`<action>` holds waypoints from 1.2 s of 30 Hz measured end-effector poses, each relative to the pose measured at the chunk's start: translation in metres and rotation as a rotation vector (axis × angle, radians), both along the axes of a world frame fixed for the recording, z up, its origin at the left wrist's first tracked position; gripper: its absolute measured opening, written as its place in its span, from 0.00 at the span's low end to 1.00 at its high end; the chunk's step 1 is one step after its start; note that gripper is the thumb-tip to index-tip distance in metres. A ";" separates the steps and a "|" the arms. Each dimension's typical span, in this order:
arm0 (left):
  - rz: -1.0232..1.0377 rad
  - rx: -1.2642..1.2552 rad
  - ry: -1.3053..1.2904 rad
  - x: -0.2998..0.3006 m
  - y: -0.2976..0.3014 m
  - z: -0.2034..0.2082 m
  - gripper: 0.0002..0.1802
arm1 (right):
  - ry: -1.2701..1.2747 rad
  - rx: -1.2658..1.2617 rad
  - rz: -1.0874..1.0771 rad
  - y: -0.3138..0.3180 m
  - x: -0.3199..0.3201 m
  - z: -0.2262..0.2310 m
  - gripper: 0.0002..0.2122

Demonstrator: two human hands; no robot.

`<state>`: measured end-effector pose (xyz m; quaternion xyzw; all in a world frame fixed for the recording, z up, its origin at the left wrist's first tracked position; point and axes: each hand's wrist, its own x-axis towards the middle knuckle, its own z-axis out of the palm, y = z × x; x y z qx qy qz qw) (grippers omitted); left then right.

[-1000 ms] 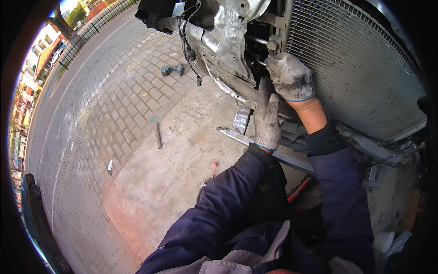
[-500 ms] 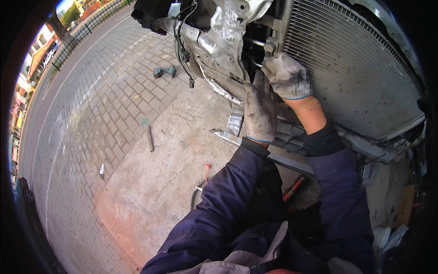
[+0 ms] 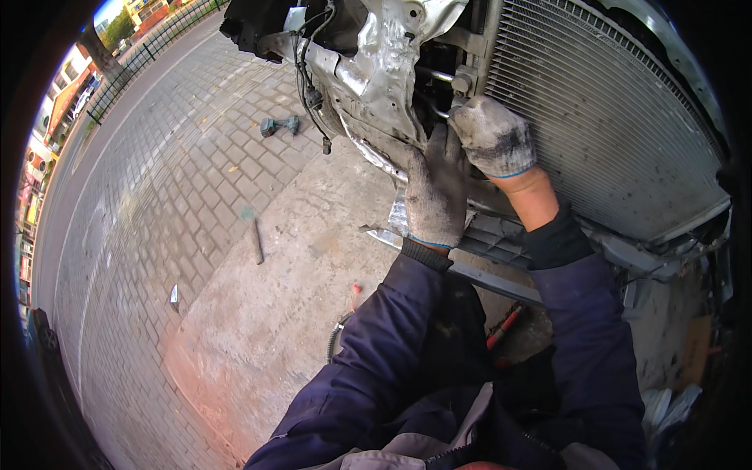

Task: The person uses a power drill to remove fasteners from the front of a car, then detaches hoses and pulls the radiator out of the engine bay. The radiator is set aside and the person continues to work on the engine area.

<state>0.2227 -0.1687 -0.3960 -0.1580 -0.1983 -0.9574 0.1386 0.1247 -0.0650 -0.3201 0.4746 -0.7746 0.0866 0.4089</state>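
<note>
Both my hands wear dirty grey work gloves and reach up to the stripped front of a car. My left hand (image 3: pixel 433 192) lies flat, fingers stretched up, against the bare metal frame (image 3: pixel 384 74) beside the radiator (image 3: pixel 611 117). My right hand (image 3: pixel 493 137) is curled at the radiator's left edge, around a pipe or fitting (image 3: pixel 458 82) there. What the right fingers grip is hidden by the glove. Dark blue sleeves cover both forearms.
Loose black wires (image 3: pixel 309 86) hang from the frame. On the paving lie a green power tool (image 3: pixel 280 125), a long-handled tool (image 3: pixel 257 239), a small metal piece (image 3: pixel 174 295) and red-handled tools (image 3: pixel 505 325). A bent metal strip (image 3: pixel 470 270) juts out under the radiator. A fence and street run at top left.
My left hand has risen from the lower metal strip up to the frame beside my right hand. The right hand has stayed at the radiator's edge.
</note>
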 end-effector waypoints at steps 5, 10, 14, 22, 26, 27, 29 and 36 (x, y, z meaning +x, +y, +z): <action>-0.040 0.008 -0.006 0.003 -0.007 0.004 0.60 | -0.048 -0.009 0.026 0.001 0.003 0.007 0.09; -0.055 0.011 0.002 0.001 -0.013 0.004 0.60 | -0.017 0.054 0.075 0.005 0.002 0.012 0.09; -0.059 0.030 -0.002 -0.003 -0.015 0.002 0.61 | 0.022 0.064 0.033 0.005 -0.001 0.007 0.10; -0.076 0.017 -0.001 -0.001 -0.017 -0.001 0.61 | 0.020 0.078 0.028 0.000 0.004 0.013 0.08; -0.073 0.051 -0.017 -0.002 -0.014 -0.004 0.60 | 0.020 0.079 0.030 0.000 0.004 0.011 0.08; -0.074 0.056 -0.014 -0.002 -0.014 -0.004 0.60 | 0.021 0.069 0.031 0.000 0.003 0.009 0.07; -0.076 0.075 -0.015 -0.002 -0.013 -0.005 0.60 | 0.047 0.059 -0.012 -0.001 0.003 0.005 0.06; -0.092 0.066 0.022 0.003 -0.013 0.002 0.60 | -0.014 0.038 -0.011 -0.002 0.009 0.012 0.07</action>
